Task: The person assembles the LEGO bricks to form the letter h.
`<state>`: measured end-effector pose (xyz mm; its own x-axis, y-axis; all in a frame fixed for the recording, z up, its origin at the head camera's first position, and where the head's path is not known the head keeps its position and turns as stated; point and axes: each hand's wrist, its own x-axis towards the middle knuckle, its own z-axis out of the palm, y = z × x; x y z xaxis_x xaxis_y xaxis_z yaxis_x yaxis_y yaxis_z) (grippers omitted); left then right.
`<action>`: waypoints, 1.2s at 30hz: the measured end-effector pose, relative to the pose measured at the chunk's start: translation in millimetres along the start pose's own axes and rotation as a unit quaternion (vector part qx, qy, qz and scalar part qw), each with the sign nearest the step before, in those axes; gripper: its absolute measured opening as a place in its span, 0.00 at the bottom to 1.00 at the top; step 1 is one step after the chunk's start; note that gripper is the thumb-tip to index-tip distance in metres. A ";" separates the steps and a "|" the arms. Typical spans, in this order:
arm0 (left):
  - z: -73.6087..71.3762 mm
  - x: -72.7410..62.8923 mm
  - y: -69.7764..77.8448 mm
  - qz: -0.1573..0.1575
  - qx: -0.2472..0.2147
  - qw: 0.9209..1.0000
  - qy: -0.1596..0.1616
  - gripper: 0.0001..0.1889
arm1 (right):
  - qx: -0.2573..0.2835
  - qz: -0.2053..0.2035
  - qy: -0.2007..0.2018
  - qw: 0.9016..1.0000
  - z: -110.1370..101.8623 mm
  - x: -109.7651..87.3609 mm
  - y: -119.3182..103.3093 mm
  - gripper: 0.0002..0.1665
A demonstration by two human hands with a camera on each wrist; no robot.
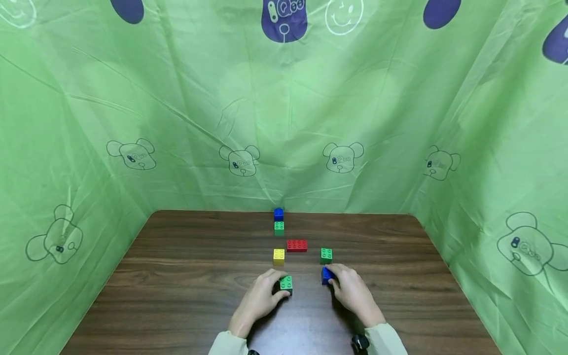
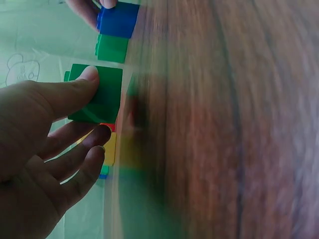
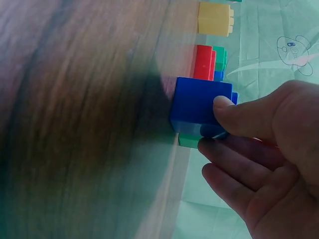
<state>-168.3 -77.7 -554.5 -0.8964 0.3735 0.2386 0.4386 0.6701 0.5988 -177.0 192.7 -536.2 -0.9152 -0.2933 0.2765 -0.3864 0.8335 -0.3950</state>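
While left hand (image 1: 261, 297) pinches green brick (image 1: 286, 283), right hand (image 1: 354, 292) blue brick (image 1: 326, 276), yellow brick (image 1: 278, 257) beyond, red brick (image 1: 297, 246) farther.

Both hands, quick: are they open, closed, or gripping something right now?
Left hand: closed, pinching a green block.
Right hand: closed, pinching a blue block.

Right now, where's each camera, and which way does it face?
Head: worn on the head, facing forward and down at the table; left hand, right hand, sleeves show.
Left wrist: worn there, facing the pinched green block; left hand and some right fingers show.
Right wrist: worn there, facing the pinched blue block; only the right hand shows.
Head and left wrist both show that green block.
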 end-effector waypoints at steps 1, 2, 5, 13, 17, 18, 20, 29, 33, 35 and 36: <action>0.5 0.0 0.3 -0.001 -0.003 1.000 -0.005 0.23 | -0.002 -0.001 0.001 1.000 -0.5 0.3 -0.5 0.20; 1.1 0.1 0.4 -0.001 -0.006 1.000 -0.007 0.22 | -0.004 -0.002 0.003 1.000 -1.2 0.5 -1.4 0.20; 2.3 0.0 0.1 0.003 -0.004 1.000 -0.009 0.22 | -0.009 -0.010 0.016 1.000 -4.5 2.0 -5.0 0.21; 3.2 0.5 -3.6 0.005 -0.007 1.000 -0.017 0.21 | 0.009 -0.037 0.040 0.998 -23.9 13.3 -31.5 0.22; 3.6 3.7 -6.6 0.004 -0.026 0.999 -0.021 0.20 | 0.011 -0.067 0.051 0.996 -34.2 19.8 -50.9 0.22; 3.8 4.4 -7.4 0.005 -0.032 0.999 -0.021 0.20 | 0.013 -0.075 0.051 0.996 -36.0 21.2 -55.5 0.22; 3.8 5.6 -8.4 0.006 -0.050 0.999 -0.020 0.20 | 0.017 -0.084 0.044 0.995 -38.5 23.5 -64.3 0.22; 2.7 8.8 -13.7 -0.012 -0.097 0.995 -0.023 0.20 | 0.025 -0.108 -0.012 0.994 -34.2 31.9 -88.0 0.21; 2.8 9.2 -15.4 -0.017 -0.108 0.994 -0.024 0.20 | 0.033 -0.110 -0.047 0.992 -28.8 32.9 -91.9 0.18; 2.3 9.4 -15.3 -0.018 -0.114 0.993 -0.024 0.18 | 0.037 -0.111 -0.062 0.991 -26.3 33.3 -93.3 0.17; 2.1 9.5 -15.3 -0.017 -0.116 0.993 -0.025 0.17 | 0.039 -0.112 -0.068 0.991 -24.9 33.5 -93.8 0.17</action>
<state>-183.4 -83.1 -563.0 -0.9039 0.3883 0.1797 0.3755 0.5188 0.7680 -168.5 116.3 -468.0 -0.8099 -0.5324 0.2461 -0.5850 0.7028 -0.4047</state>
